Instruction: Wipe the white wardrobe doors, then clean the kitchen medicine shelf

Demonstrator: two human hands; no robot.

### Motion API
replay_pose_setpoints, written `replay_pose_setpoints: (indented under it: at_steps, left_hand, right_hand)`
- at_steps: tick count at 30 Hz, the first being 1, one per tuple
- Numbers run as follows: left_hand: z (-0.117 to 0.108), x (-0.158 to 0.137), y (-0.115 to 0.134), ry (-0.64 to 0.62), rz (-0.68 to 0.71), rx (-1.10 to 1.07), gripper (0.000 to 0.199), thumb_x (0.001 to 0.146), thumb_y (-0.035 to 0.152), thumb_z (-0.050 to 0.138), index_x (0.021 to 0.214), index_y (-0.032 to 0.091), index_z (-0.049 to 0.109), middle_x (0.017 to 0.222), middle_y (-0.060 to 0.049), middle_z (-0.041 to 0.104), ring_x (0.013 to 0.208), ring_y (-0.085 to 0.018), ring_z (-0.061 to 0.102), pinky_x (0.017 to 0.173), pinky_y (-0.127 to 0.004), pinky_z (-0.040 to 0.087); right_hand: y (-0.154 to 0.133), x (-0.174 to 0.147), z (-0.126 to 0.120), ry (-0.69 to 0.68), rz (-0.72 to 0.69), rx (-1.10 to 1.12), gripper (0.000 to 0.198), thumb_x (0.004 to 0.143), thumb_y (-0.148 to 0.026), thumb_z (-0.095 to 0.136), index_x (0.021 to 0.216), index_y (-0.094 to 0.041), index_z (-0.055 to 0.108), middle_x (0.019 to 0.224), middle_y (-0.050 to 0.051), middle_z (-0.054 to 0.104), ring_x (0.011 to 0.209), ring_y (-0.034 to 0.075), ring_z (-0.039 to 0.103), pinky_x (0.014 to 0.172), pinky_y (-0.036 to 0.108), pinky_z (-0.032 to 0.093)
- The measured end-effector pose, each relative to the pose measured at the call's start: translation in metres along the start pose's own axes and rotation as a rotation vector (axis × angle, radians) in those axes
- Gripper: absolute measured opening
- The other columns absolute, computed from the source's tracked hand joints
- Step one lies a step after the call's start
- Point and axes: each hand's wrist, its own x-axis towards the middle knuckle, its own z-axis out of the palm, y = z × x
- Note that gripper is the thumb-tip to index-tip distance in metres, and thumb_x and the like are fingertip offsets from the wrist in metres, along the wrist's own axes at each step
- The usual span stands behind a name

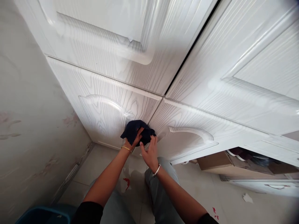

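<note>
A crumpled dark navy cloth [132, 128] is held up in front of the white lower cabinet doors, near the seam where they meet. My left hand [135, 140], with a gold bracelet at its wrist, is closed on the cloth from below, some fingers tucked among its folds. At the cloth's right edge, my right hand [150, 152] grips it with the fingertips, the thumb apart below. A silver bangle circles that wrist. Whether the cloth touches the door [105, 112] behind it, I cannot tell.
A floral wall [35, 124] stands close on the left, with a blue bin [44, 211] below it. Cardboard boxes [216, 160] lie under the cabinet's right side. Red scraps [126, 183] and a white scrap [247, 198] are on the tiled floor.
</note>
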Motion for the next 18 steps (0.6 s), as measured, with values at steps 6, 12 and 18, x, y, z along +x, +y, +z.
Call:
replay_pose_setpoints:
  at_steps: [6,12,18]
  left_hand:
    - [0.001,-0.001,-0.010,0.025,-0.014,-0.070,0.042,0.101,0.036,0.048,0.139,0.026,0.065,0.132,-0.011,0.072,0.139,-0.028,0.058,0.123,-0.046,0.042]
    - [-0.013,-0.004,-0.002,0.076,-0.041,-0.016,0.045,0.103,0.042,0.046,0.138,0.019,0.063,0.136,-0.017,0.068,0.139,-0.034,0.057,0.121,-0.056,0.041]
    - [-0.054,0.054,0.045,0.118,0.159,0.001,0.049,0.103,0.034,0.043,0.147,0.017,0.056,0.147,-0.016,0.062,0.146,-0.026,0.050,0.127,-0.041,0.034]
  right_hand:
    - [-0.012,0.013,-0.005,-0.098,0.010,-0.003,0.043,0.095,-0.032,0.056,0.133,-0.014,0.046,0.119,0.015,0.053,0.117,0.028,0.054,0.104,0.051,0.053]
    - [-0.026,0.014,-0.012,-0.080,0.035,0.043,0.047,0.096,-0.033,0.055,0.136,-0.012,0.043,0.124,0.018,0.051,0.121,0.028,0.053,0.107,0.051,0.052]
    - [-0.031,0.036,-0.048,0.211,-0.050,-0.046,0.056,0.098,-0.037,0.053,0.146,-0.013,0.037,0.131,0.020,0.049,0.128,0.031,0.049,0.111,0.056,0.046]
